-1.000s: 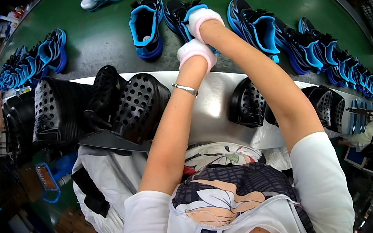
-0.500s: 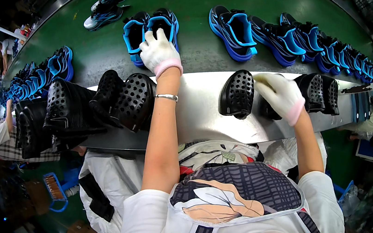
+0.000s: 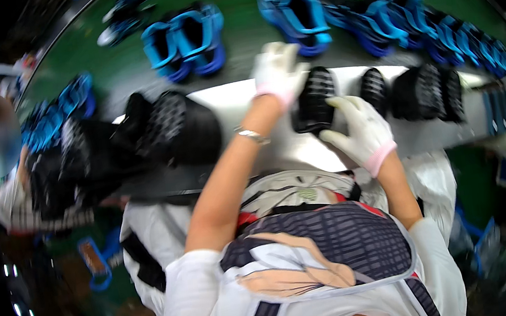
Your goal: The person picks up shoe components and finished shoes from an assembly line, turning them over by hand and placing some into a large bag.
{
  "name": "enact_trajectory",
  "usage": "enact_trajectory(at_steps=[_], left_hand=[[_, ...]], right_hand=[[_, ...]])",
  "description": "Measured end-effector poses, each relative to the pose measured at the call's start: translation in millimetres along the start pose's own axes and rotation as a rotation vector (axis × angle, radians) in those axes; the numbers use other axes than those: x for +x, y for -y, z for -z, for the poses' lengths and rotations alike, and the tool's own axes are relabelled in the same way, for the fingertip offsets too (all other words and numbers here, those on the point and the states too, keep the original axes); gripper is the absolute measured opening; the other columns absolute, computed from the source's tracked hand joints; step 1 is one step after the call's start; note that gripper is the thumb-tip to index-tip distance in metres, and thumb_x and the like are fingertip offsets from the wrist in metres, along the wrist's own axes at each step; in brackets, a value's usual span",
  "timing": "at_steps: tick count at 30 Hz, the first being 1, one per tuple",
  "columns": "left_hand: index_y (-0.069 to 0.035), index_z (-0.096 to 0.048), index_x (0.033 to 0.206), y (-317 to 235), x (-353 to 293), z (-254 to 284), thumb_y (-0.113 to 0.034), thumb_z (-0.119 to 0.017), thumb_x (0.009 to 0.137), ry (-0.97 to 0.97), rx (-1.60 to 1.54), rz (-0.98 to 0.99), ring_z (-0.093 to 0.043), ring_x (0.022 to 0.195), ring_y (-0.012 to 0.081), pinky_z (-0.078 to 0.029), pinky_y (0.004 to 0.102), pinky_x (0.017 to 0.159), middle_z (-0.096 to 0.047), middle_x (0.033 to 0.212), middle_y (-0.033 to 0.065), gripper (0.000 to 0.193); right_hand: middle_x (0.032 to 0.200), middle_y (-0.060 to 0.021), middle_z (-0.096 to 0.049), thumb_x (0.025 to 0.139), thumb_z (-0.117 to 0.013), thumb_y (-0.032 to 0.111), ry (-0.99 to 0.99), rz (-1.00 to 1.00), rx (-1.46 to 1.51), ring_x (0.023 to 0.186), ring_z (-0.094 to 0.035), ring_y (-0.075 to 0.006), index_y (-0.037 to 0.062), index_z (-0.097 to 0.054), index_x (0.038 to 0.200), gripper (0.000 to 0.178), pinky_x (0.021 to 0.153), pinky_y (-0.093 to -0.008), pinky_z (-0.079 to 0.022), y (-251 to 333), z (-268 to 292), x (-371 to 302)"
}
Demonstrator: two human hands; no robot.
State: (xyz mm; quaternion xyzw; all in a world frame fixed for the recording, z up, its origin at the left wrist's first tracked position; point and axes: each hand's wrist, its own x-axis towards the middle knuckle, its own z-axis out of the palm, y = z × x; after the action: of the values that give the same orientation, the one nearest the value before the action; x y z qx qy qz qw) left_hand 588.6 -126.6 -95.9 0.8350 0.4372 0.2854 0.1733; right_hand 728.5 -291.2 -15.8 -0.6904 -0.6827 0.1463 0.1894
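Observation:
A black shoe form (image 3: pixel 316 96) dotted with holes sits on the pale metal strip in front of me, between my gloved hands. At its upper left, my left hand (image 3: pixel 280 74) is open, fingers stretched out; motion blurs the fingertips, and I cannot tell whether they touch it. On the form's lower right is my right hand (image 3: pixel 360 129), thumb and fingers spread apart at its edge. Beyond my left hand stands a pair of black and blue sneakers (image 3: pixel 185 43). Another sneaker (image 3: pixel 296 20) stands just past the form.
More black forms crowd the left (image 3: pixel 179 126) and right (image 3: pixel 419 93) of the strip. Rows of blue sneakers line the green table (image 3: pixel 235 8) on both sides. A white-toed shoe (image 3: pixel 122 22) lies far left. A person's arm and sleeve (image 3: pixel 11 194) show at left.
My left hand has left the sneaker pair and come right and nearer, to the black form. My right hand has moved slightly left and nearer, to the form's edge. The whole view has shifted.

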Motion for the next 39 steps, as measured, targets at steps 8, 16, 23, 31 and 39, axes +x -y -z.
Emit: enact_trajectory(at_steps=[8, 16, 23, 31, 39], left_hand=[[-0.013, -0.065, 0.119, -19, -15, 24, -0.036, -0.065, 0.084, 0.201, -0.108, 0.187, -0.057, 0.11, 0.0351, -0.048, 0.0421, 0.096, -0.058, 0.119, 0.0148, 0.041], [-0.007, -0.062, 0.116, 16, -25, -31, -0.035, -0.064, 0.088, 0.183, -0.05, -0.095, -0.058, 0.107, 0.0326, -0.046, 0.0394, 0.096, -0.058, 0.112, 0.0193, 0.04], [0.002, -0.063, 0.12, -19, 5, 30, -0.033, -0.059, 0.094, 0.242, -0.482, 0.249, -0.065, 0.105, 0.0278, -0.051, 0.0357, 0.092, -0.064, 0.117, 0.0178, 0.044], [-0.003, -0.049, 0.133, -57, 8, 59, -0.036, -0.05, 0.1, 0.556, -1.84, 0.623, -0.065, 0.102, 0.0253, -0.055, 0.0393, 0.091, -0.064, 0.114, 0.0159, 0.047], [-0.012, -0.056, 0.112, -47, 17, 35, -0.024, -0.065, 0.09, 0.12, -1.757, 0.6, -0.058, 0.082, 0.0105, -0.05, 0.0273, 0.075, -0.059, 0.093, 0.001, 0.027]], right_hand=[[0.112, -0.0126, -0.059, 0.071, -0.079, 0.025, 0.009, -0.028, -0.019, 0.102, -0.059, -0.0322, 0.0058, -0.058, 0.109, 0.048, 0.085, -0.0398, -0.05, 3, -19, 3], [0.098, -0.0127, -0.059, 0.07, -0.079, 0.026, -0.014, 0.054, 0.032, 0.093, -0.06, -0.033, 0.0055, -0.059, 0.1, 0.041, 0.078, -0.0406, -0.05, -4, -9, 8], [0.097, -0.0116, -0.059, 0.069, -0.082, 0.021, -0.09, -0.032, 0.259, 0.088, -0.061, -0.0306, 0.005, -0.058, 0.098, 0.041, 0.076, -0.0378, -0.051, -5, 25, 0], [0.118, -0.0159, -0.061, 0.071, -0.081, 0.018, -0.095, 0.058, 0.499, 0.105, -0.062, -0.0324, 0.002, -0.057, 0.114, 0.052, 0.089, -0.0368, -0.051, -2, 45, 11], [0.1, -0.0208, -0.067, 0.081, -0.07, 0.038, -0.021, -0.136, 0.34, 0.092, -0.066, -0.0366, 0.0025, -0.057, 0.112, 0.049, 0.079, -0.0424, -0.053, 18, 31, 43]])
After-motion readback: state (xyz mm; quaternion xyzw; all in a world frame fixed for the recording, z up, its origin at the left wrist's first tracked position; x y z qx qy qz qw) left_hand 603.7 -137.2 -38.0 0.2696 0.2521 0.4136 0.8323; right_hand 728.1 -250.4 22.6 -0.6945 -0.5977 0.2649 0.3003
